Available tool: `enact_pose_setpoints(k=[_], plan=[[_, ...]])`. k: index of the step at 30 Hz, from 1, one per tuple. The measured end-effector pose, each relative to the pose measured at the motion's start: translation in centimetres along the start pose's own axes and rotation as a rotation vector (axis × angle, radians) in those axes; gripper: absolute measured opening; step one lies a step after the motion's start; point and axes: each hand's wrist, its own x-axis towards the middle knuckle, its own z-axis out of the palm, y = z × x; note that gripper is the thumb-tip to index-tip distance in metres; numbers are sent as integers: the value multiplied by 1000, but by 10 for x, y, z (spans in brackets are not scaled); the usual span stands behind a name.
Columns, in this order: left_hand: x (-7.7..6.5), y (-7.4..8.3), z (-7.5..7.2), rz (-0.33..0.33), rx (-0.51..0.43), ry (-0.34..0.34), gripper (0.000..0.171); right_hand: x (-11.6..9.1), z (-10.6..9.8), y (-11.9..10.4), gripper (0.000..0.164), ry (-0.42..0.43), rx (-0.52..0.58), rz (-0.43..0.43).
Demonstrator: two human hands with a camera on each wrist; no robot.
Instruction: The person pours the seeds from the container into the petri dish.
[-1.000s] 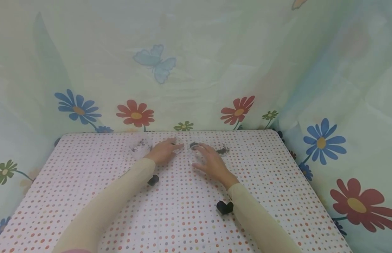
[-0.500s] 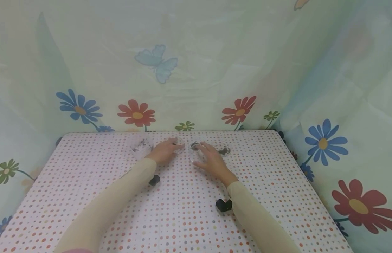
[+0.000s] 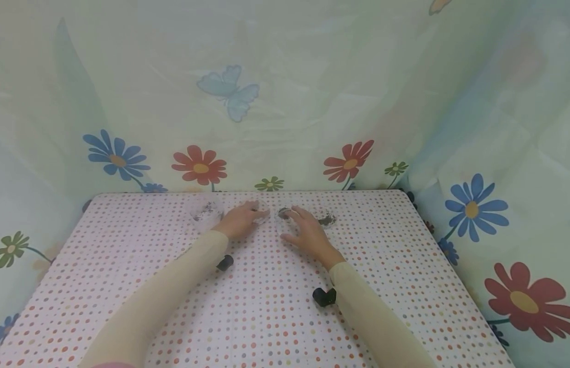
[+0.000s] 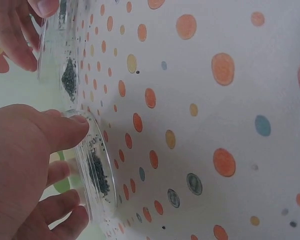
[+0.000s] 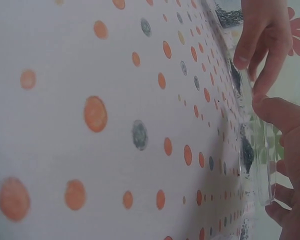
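In the head view my left hand (image 3: pixel 238 221) reaches to the back of the table, and my right hand (image 3: pixel 310 236) is just right of it. The left thumb and fingers grip the rim of a clear petri dish (image 4: pixel 111 192) on the dotted cloth. Dark granules (image 4: pixel 98 172) lie inside that dish. Between the right thumb and fingers is a clear round lid (image 5: pixel 263 170), held a little above a second dish with dark granules (image 5: pixel 247 154). Part of this lid hides behind the right fingers in the right wrist view.
A third clear dish (image 3: pixel 205 212) with scattered dark granules stands left of my left hand. Another dark-filled dish (image 3: pixel 327 219) is right of my right hand. Small black pieces (image 3: pixel 225 263) show beside the sleeves. A flowered curtain (image 3: pixel 285 128) hangs behind the table's back edge.
Both hands keep almost the same places and grips. The head view shifts slightly, so the scene sits a few pixels further right.
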Motion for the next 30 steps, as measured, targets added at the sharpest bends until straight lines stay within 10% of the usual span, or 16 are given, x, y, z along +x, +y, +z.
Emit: enact_pose_setpoints(k=[30], plan=[[-1, 1, 0, 18, 6, 15, 51, 11, 4, 3, 66, -37, -32, 40]])
